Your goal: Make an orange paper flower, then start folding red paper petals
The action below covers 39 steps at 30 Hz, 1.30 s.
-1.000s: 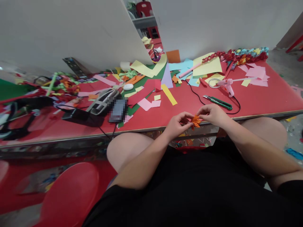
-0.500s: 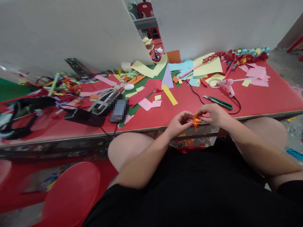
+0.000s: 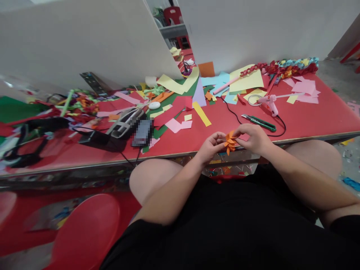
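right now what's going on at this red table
A seated person holds an orange folded-paper piece between the fingertips of the left hand and right hand, at the table's front edge. Beyond the right hand lie a green utility knife and a pink glue gun.

The orange piece point(image 3: 230, 142) looks matt paper, the chair point(image 3: 87, 228) smooth plastic.

- Soft, fairly even indoor light, moderately bright.
- Faint sheen on the red chair point(image 3: 87, 232); dim shadow beneath the desk point(image 3: 323, 116).
- Black shirt point(image 3: 219, 225) nearly detailless.
- Wide-angle stretching towards the edges; far left smeared.
- Mosaic blocks obscure a handheld device point(image 3: 143, 133).
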{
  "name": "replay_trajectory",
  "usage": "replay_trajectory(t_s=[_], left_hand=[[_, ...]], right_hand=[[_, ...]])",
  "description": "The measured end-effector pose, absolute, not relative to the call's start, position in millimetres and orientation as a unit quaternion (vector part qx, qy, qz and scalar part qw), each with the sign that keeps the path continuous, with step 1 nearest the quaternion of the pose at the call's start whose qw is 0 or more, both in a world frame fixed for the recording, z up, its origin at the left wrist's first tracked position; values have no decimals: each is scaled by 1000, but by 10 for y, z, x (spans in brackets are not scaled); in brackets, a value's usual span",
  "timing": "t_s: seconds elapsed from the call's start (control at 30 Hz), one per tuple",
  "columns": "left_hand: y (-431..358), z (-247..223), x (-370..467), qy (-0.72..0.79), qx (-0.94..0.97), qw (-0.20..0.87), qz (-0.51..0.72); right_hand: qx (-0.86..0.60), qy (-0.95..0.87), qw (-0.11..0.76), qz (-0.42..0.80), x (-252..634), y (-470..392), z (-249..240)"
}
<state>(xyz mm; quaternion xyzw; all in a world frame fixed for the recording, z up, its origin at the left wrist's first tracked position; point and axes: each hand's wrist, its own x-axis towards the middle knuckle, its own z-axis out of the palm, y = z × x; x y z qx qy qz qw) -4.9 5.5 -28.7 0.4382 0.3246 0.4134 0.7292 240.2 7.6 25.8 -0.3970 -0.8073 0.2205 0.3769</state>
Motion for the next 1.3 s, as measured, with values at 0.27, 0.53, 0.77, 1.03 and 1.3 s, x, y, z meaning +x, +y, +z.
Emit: replay_trajectory(t_s=[0.27, 0.53, 0.77, 1.03, 1.3], left_hand=[[6, -301, 2, 310, 370, 779, 401], [-19, -332, 40, 312, 297, 809, 399], [7, -253, 16, 310, 269, 818, 403], [19, -281, -68, 300, 276, 814, 414], [-18, -192, 0, 277, 358, 762, 463]], right_hand=[[-369, -777, 410, 304, 2346, 44, 311], [-437, -676, 406, 433, 2356, 46, 306], [-388, -645, 367, 547, 2274, -4, 204], [-359, -621, 412, 562, 2211, -79, 237], [-395, -565, 448, 570, 2198, 6, 172]])
